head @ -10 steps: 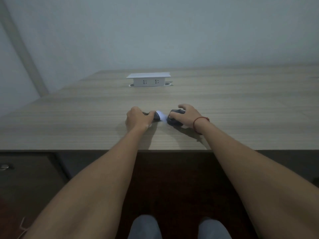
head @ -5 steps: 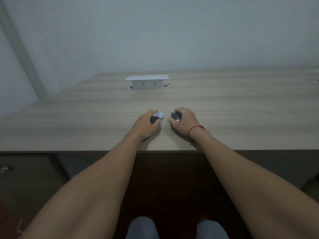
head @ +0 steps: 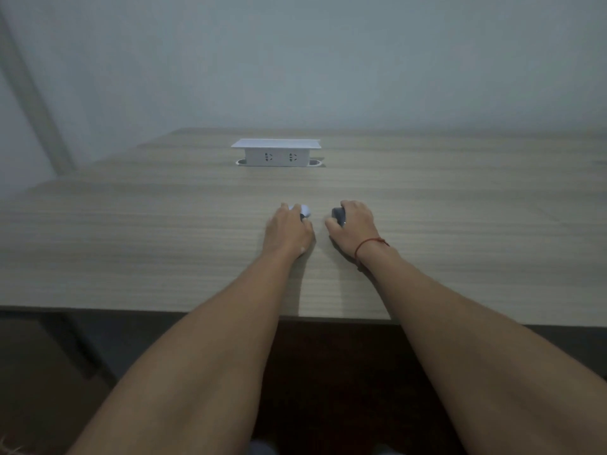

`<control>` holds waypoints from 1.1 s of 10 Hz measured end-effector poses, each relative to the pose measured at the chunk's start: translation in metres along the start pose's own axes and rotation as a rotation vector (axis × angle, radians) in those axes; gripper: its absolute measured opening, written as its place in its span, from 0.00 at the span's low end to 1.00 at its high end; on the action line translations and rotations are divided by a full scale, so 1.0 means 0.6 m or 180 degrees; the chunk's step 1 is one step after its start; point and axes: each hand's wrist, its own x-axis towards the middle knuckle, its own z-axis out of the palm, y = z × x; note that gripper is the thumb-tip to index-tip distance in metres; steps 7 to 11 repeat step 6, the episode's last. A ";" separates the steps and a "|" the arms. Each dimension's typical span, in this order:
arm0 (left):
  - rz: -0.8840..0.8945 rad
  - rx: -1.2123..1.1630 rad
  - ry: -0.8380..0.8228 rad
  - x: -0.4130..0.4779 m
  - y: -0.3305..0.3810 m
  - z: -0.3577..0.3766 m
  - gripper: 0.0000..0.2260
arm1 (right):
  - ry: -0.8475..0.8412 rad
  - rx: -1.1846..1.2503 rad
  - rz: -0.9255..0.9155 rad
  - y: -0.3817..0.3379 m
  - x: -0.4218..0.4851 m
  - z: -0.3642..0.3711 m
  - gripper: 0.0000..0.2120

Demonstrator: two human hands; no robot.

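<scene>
Both my hands lie on a wooden desk (head: 131,244), a little apart from each other. My left hand (head: 287,232) grips a small object with a pale, whitish end (head: 305,210) and a dark part under the fingers. My right hand (head: 353,224), with a red string round the wrist, grips a small dark grey object (head: 338,214). Most of each object is hidden by the fingers, so I cannot tell what they are.
A white pop-up socket box (head: 276,152) with two outlets stands raised from the desk farther back, centre left. A plain wall rises behind the desk. The desk's front edge crosses under my forearms, with a dark floor and my knees below.
The two objects were joined or touching between my hands a second ago; now they are apart, one in each hand. The left hand's grip has turned, and the view shifted slightly.
</scene>
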 end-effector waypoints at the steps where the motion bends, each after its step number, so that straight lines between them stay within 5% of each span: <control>1: -0.0083 -0.0047 -0.0021 0.011 0.001 0.004 0.16 | 0.0015 0.0024 0.0008 0.005 0.010 0.004 0.13; 2: -0.0241 -0.0213 -0.0130 0.001 0.005 -0.002 0.25 | 0.0006 0.0012 0.0084 0.000 0.000 -0.001 0.25; 4: -0.0489 -0.0702 -0.0029 -0.045 -0.002 -0.023 0.33 | 0.0163 0.0152 0.0187 0.006 -0.053 -0.021 0.29; 6: -0.0392 -0.0575 0.0190 -0.113 0.001 -0.047 0.24 | -0.0013 -0.0044 0.0293 0.012 -0.115 -0.042 0.32; 11: -0.0392 -0.0575 0.0190 -0.113 0.001 -0.047 0.24 | -0.0013 -0.0044 0.0293 0.012 -0.115 -0.042 0.32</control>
